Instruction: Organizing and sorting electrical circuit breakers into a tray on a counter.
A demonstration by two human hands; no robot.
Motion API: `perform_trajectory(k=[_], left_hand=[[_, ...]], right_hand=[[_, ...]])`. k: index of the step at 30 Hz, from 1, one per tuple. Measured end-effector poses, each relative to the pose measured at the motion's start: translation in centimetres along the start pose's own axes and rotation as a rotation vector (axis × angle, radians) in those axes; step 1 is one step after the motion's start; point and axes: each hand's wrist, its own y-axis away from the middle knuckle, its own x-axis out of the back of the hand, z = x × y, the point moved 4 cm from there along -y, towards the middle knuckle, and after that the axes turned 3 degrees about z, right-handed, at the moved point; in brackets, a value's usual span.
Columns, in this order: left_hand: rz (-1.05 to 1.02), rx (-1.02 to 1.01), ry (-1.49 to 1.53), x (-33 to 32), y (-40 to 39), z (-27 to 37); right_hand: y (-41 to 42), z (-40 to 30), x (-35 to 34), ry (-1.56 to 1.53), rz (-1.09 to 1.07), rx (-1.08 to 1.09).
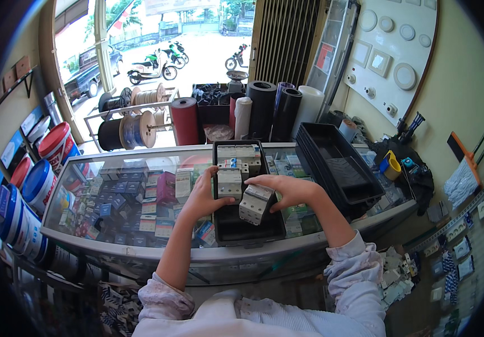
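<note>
A white multi-pole circuit breaker [255,205] is tilted in my right hand [294,191], gripped between thumb and fingers above a black plastic tray [246,234]. To its left, my left hand [202,197] grips another white circuit breaker [229,186], with the thumb along its near edge and the index finger at its far corner. Further white breakers [238,151] sit in rows at the tray's far end. Bare black bottom shows at the near end of the tray, which rests on a glass display counter [130,252].
Stacked black trays [339,168] stand on the counter to the right. Boxed goods [124,198] lie under the glass. Beyond the counter are upright rolls of sheeting [261,109] and cable spools [136,130]. Paint buckets [39,179] line the left wall.
</note>
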Motion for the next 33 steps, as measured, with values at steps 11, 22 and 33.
perform_trajectory(k=[11,22,33], left_hand=[[-0.004,0.013,-0.03,0.5,0.5,-0.3],[-0.056,0.013,-0.09,0.4,0.3,-0.4],[-0.052,-0.008,-0.081,0.3,0.0,-0.8]], right_hand=[[0.8,-3.9,3.8,0.069,0.298,-0.129],[-0.7,-2.1,0.3,0.424,0.539,-0.537],[-1.4,-1.0,-0.3,0.149,0.465,-0.216]])
